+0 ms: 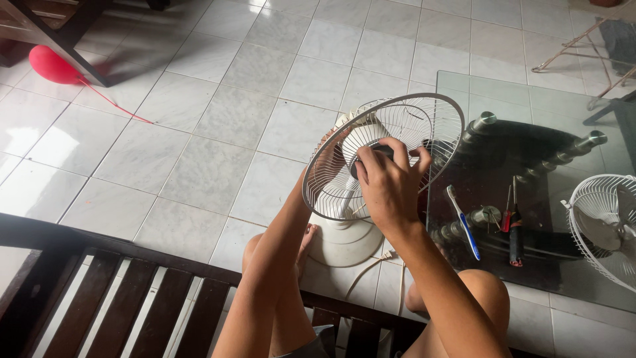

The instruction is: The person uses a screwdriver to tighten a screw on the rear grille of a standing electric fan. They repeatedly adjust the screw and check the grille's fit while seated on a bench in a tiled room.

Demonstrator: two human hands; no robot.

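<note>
A white table fan stands on the tiled floor between my knees, its round base (344,242) by my foot. Its wire rear grille (424,122) is tilted up toward me. My right hand (389,182) lies over the grille's centre, fingers closed around the dark hub (379,151). My left hand (331,156) reaches behind the grille and grips the fan's motor housing; the wires partly hide it. The fan's white cord (371,265) trails across the floor.
A low glass table (530,99) stands to the right with a blue toothbrush (464,222), screwdrivers (513,222) and a second white fan grille (606,222) on it. A red balloon (50,65) lies far left. A dark wooden slatted bench (132,292) is under me.
</note>
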